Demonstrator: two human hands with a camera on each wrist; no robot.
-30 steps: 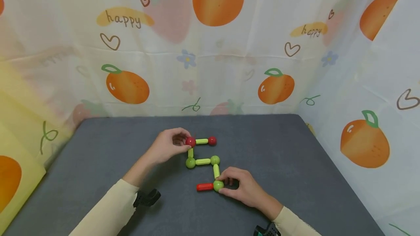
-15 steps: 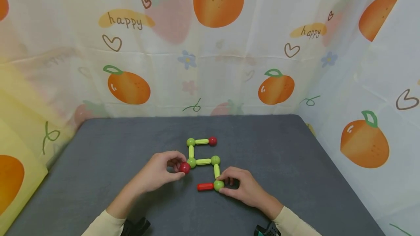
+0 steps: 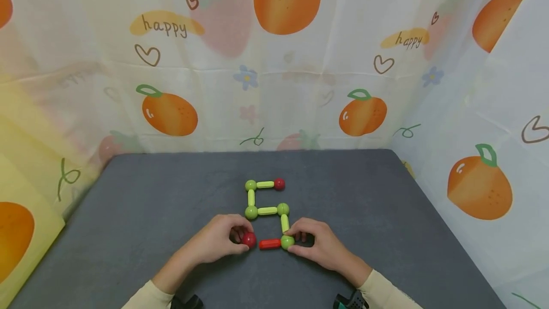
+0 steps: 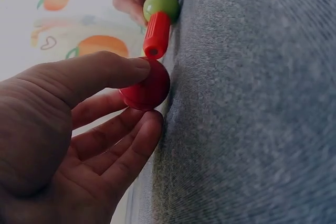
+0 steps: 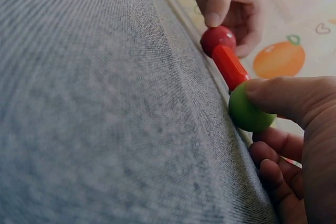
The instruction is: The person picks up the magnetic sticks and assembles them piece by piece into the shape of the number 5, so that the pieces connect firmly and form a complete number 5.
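A chain of green and red balls joined by rods lies on the grey table (image 3: 141, 204), shaped like a 5. My left hand (image 3: 220, 241) pinches a red ball (image 3: 249, 239) (image 4: 147, 85) (image 5: 218, 39) at the left end of the red rod (image 3: 269, 243) (image 4: 156, 35) (image 5: 231, 66). My right hand (image 3: 315, 244) pinches the green ball (image 3: 287, 242) (image 5: 249, 109) (image 4: 161, 5) at that rod's right end. Above them sit a yellow-green rod (image 3: 284, 223), two green balls (image 3: 251, 212), another green ball (image 3: 250, 185) and a red ball (image 3: 279, 184) at the top right.
A fruit-print curtain (image 3: 274, 61) closes off the back and the right side (image 3: 493, 166) of the table. A yellow panel (image 3: 25, 204) stands at the left. Black wrist mounts (image 3: 349, 301) show at the bottom edge.
My left hand took the red ball from the chain's top left corner, carried it down and toward me, and set it against the red rod's left end. The right hand stayed put.
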